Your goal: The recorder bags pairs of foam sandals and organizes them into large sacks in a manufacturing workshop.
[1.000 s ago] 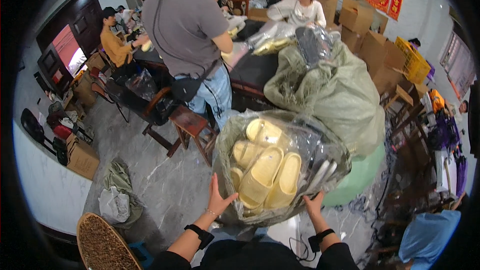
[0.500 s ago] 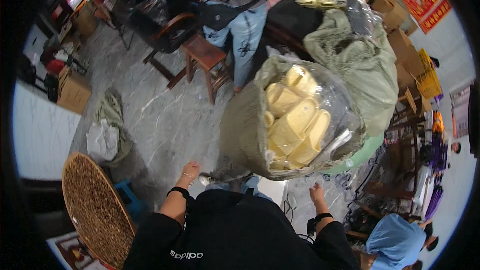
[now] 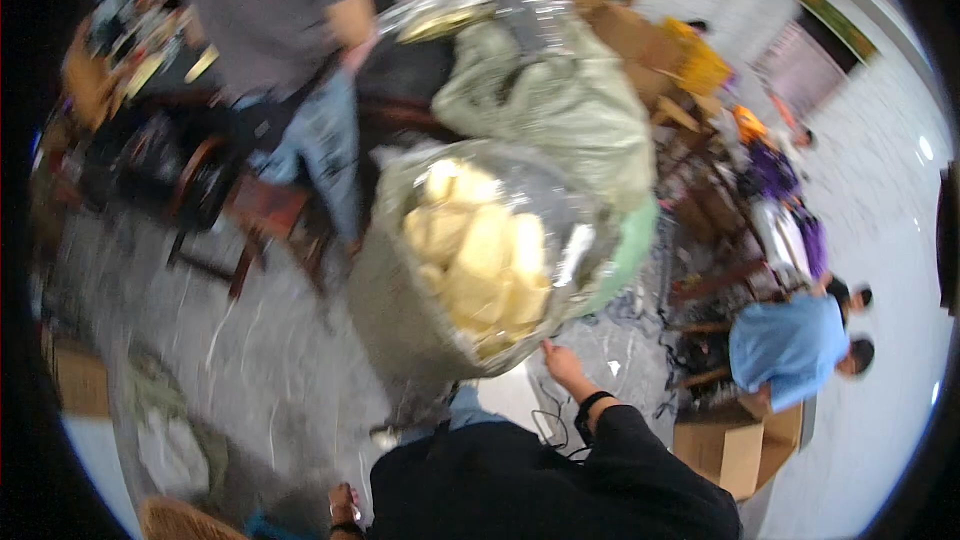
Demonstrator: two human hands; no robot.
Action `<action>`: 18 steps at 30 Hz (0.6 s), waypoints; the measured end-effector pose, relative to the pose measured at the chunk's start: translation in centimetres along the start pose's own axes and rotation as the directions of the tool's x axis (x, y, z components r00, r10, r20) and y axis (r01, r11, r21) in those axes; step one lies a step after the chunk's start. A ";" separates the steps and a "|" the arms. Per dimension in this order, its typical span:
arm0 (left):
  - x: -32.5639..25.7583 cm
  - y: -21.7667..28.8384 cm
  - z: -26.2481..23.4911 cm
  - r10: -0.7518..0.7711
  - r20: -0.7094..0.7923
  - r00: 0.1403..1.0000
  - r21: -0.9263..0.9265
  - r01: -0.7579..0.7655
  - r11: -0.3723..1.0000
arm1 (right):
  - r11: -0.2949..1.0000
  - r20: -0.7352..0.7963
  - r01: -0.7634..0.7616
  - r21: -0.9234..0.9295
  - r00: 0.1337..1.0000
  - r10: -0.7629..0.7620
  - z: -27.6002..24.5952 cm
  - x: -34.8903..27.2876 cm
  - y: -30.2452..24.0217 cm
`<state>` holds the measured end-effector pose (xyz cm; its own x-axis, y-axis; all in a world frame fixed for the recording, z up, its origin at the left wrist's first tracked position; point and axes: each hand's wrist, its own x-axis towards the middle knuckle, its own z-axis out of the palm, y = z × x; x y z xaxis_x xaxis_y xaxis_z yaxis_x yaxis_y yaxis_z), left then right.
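Note:
A large grey-green woven sack stands in front of me, its mouth wide. Inside it, pale yellow slippers lie packed in clear plastic. My right hand reaches to the sack's near rim, its fingers closed at the edge, somewhat blurred. Low in the picture, my left hand hangs beside my body, away from the sack; its fingers are too small and blurred to read.
Behind the sack stands another full green sack. A person in a grey shirt stands by a wooden stool. At right are a person in blue and an open cardboard box. A round woven tray shows lower left.
The view has swung to the right, so the sack appears farther left. My right hand has come to the sack's rim. My left hand has dropped back toward my side.

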<state>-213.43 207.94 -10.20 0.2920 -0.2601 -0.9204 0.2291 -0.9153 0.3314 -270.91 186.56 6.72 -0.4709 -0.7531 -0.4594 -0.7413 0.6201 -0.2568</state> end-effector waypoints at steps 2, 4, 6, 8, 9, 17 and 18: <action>-0.1 6.4 4.5 0.081 0.040 0.996 0.086 -0.084 0.993 | 0.964 -0.019 -0.049 0.263 0.998 0.056 0.3 2.0 -0.4; -3.8 11.9 9.0 0.141 0.010 0.990 0.160 -0.141 0.977 | 0.903 -0.016 -0.224 0.366 0.969 0.247 -0.3 2.7 -0.7; -3.5 15.2 10.2 0.239 0.122 0.963 0.144 -0.255 0.956 | 0.877 0.053 -0.209 0.432 0.977 0.207 -0.8 2.6 -3.1; -8.0 20.6 16.8 0.468 0.272 0.841 0.057 -0.499 0.865 | 0.844 0.107 -0.223 0.488 0.975 0.195 -2.3 2.1 -3.2; -11.3 23.1 19.7 0.469 0.280 0.838 0.030 -0.496 0.868 | 0.813 0.194 -0.255 0.523 0.965 0.178 -3.1 1.4 -3.5; -24.5 31.0 33.5 0.750 0.287 0.597 0.046 -0.790 0.611 | 0.539 0.574 -0.513 0.668 0.816 0.065 -3.9 3.3 -0.5; -24.3 31.2 34.1 0.754 0.282 0.593 0.046 -0.794 0.607 | 0.517 0.616 -0.541 0.663 0.787 0.033 -4.1 3.1 -0.5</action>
<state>-245.04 175.19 15.41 0.0842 -0.9313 -0.3543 -0.1352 -0.3629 0.9220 -273.96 183.02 8.88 -0.1005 -0.4369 -0.8939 0.1887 0.8738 -0.4483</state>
